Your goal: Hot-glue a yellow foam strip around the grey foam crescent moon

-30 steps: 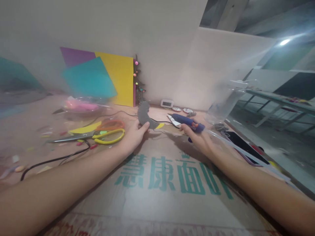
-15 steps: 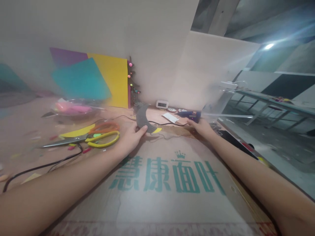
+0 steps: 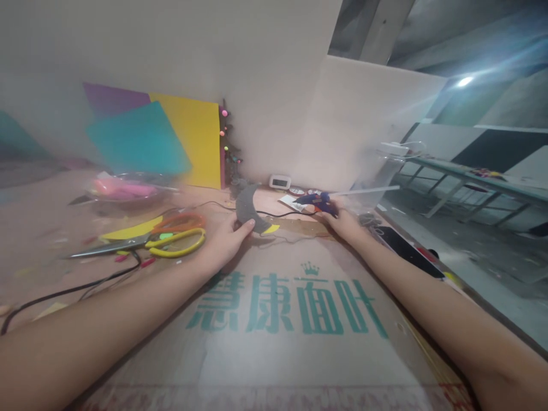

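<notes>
Between the thumb and fingers of my left hand (image 3: 229,237) is a grey crescent-shaped piece (image 3: 246,208), held upright; a small yellow tip (image 3: 270,229) shows at its lower end. My right hand (image 3: 342,220) is closed around a dark blue glue gun (image 3: 319,201) with a white glue stick (image 3: 368,190) sticking out of its back. The gun's nozzle points left, over a small white card (image 3: 292,202). Left of my left hand lie scissors (image 3: 141,242) with yellow and orange handles, by a yellow strip (image 3: 132,228).
A small white digital clock (image 3: 280,182) stands by the back wall. Coloured sheets (image 3: 192,137) lean there on the left, behind a clear container (image 3: 124,188) of pink pieces. A black phone (image 3: 409,251) lies near the right edge. Black cable (image 3: 64,288) runs across the left side.
My right hand has brought the glue gun left, closer to the grey crescent, and the glue stick has tilted. My left hand stays nearly still with the crescent.
</notes>
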Available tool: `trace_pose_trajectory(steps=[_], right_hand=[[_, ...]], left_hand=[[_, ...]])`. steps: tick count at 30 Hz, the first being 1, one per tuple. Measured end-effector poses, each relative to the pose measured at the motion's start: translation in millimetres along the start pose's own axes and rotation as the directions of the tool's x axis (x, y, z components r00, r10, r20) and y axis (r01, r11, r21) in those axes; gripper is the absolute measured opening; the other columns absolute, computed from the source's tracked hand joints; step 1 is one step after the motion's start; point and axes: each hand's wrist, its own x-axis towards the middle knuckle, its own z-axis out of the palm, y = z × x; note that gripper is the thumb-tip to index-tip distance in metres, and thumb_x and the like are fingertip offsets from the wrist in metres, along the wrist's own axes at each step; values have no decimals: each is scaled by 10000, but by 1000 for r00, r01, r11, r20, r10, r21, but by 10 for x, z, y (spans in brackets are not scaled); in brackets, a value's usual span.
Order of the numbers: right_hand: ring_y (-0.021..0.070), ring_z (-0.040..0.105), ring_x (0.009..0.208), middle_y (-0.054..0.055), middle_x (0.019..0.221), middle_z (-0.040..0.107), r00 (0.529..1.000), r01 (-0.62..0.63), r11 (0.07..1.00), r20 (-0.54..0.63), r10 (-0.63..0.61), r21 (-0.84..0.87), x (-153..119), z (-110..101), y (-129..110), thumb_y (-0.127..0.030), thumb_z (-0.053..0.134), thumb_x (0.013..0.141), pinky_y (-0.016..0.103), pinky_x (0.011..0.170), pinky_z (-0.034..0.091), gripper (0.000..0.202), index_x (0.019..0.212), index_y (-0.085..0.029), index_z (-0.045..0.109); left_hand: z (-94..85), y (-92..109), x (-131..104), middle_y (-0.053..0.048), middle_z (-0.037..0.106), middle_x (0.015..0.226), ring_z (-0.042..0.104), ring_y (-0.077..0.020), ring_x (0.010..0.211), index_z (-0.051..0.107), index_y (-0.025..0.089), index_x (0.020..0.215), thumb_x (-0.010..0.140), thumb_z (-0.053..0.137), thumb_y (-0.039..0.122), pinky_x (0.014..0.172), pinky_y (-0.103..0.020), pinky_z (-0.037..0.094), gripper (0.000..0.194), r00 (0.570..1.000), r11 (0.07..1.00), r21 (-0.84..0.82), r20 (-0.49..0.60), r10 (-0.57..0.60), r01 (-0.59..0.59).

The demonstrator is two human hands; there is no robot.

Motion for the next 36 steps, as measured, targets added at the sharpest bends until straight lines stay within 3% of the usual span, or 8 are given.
trace_pose_trajectory(steps=[3,7,11,15,18,23,30,36], right_hand=[[231,642,965,101,1071,676,991,-39,998,-128,45,44,-16,24,-21,-426,590,818,373,871,494,459,1201,-184,515],[230,604,827,76,857,649,966,-83,997,-246,82,7,-40,-35,-103,-469,533,843,371,814,464,289,888,-185,565],[204,546,736,40,686,575,963,-16,1000,-269,8,-27,-126,-163,-320,-475,405,918,332,755,431,400,637,-207,505],[182,538,681,20,661,576,983,100,995,-156,-96,14,-310,-162,-729,-465,414,931,297,667,415,405,673,-196,573],[163,556,646,18,749,641,991,119,986,54,-126,120,-514,-68,-1060,-446,512,896,280,615,420,288,852,-193,640],[119,544,594,59,1099,684,927,107,961,325,-189,254,-797,102,-1306,-393,601,858,274,582,452,417,1236,-224,551],[137,574,643,22,874,664,925,149,955,305,-226,257,-812,159,-1248,-366,560,887,271,610,453,321,1169,-213,574],[203,627,815,60,971,696,944,285,954,147,-297,98,-593,-411,-1456,-299,485,905,325,711,479,214,1030,-221,640]], left_hand=[[-5,-5,-1,1,613,686,553,-161,658,620,169,953,836,577,464,621,-267,400,321,1000,1000,14,2,3,-3],[2,22,-12,0,603,701,535,-147,646,604,169,923,853,555,442,602,-257,388,286,1000,1000,22,16,-9,8],[11,52,-24,-3,611,716,538,-147,652,602,166,915,850,558,458,606,-257,390,302,1000,1000,9,9,-24,24],[7,76,-34,-6,619,703,563,-164,683,616,166,925,838,576,464,634,-264,411,313,1000,1000,-5,5,-13,14],[1,96,-41,-9,628,703,576,-169,692,626,165,950,833,583,456,648,-268,427,317,1000,1000,-4,9,8,-8],[-4,94,-43,-28,670,800,593,-174,728,639,163,956,824,596,475,653,-265,435,341,1000,1000,1,-2,16,-16],[3,91,-43,-23,665,806,581,-166,726,638,167,951,832,590,469,662,-262,427,328,1000,999,-29,11,24,-24],[-6,115,-50,-22,672,846,583,-170,745,642,174,997,832,587,475,669,-261,428,348,1000,1000,-24,17,19,-19]])
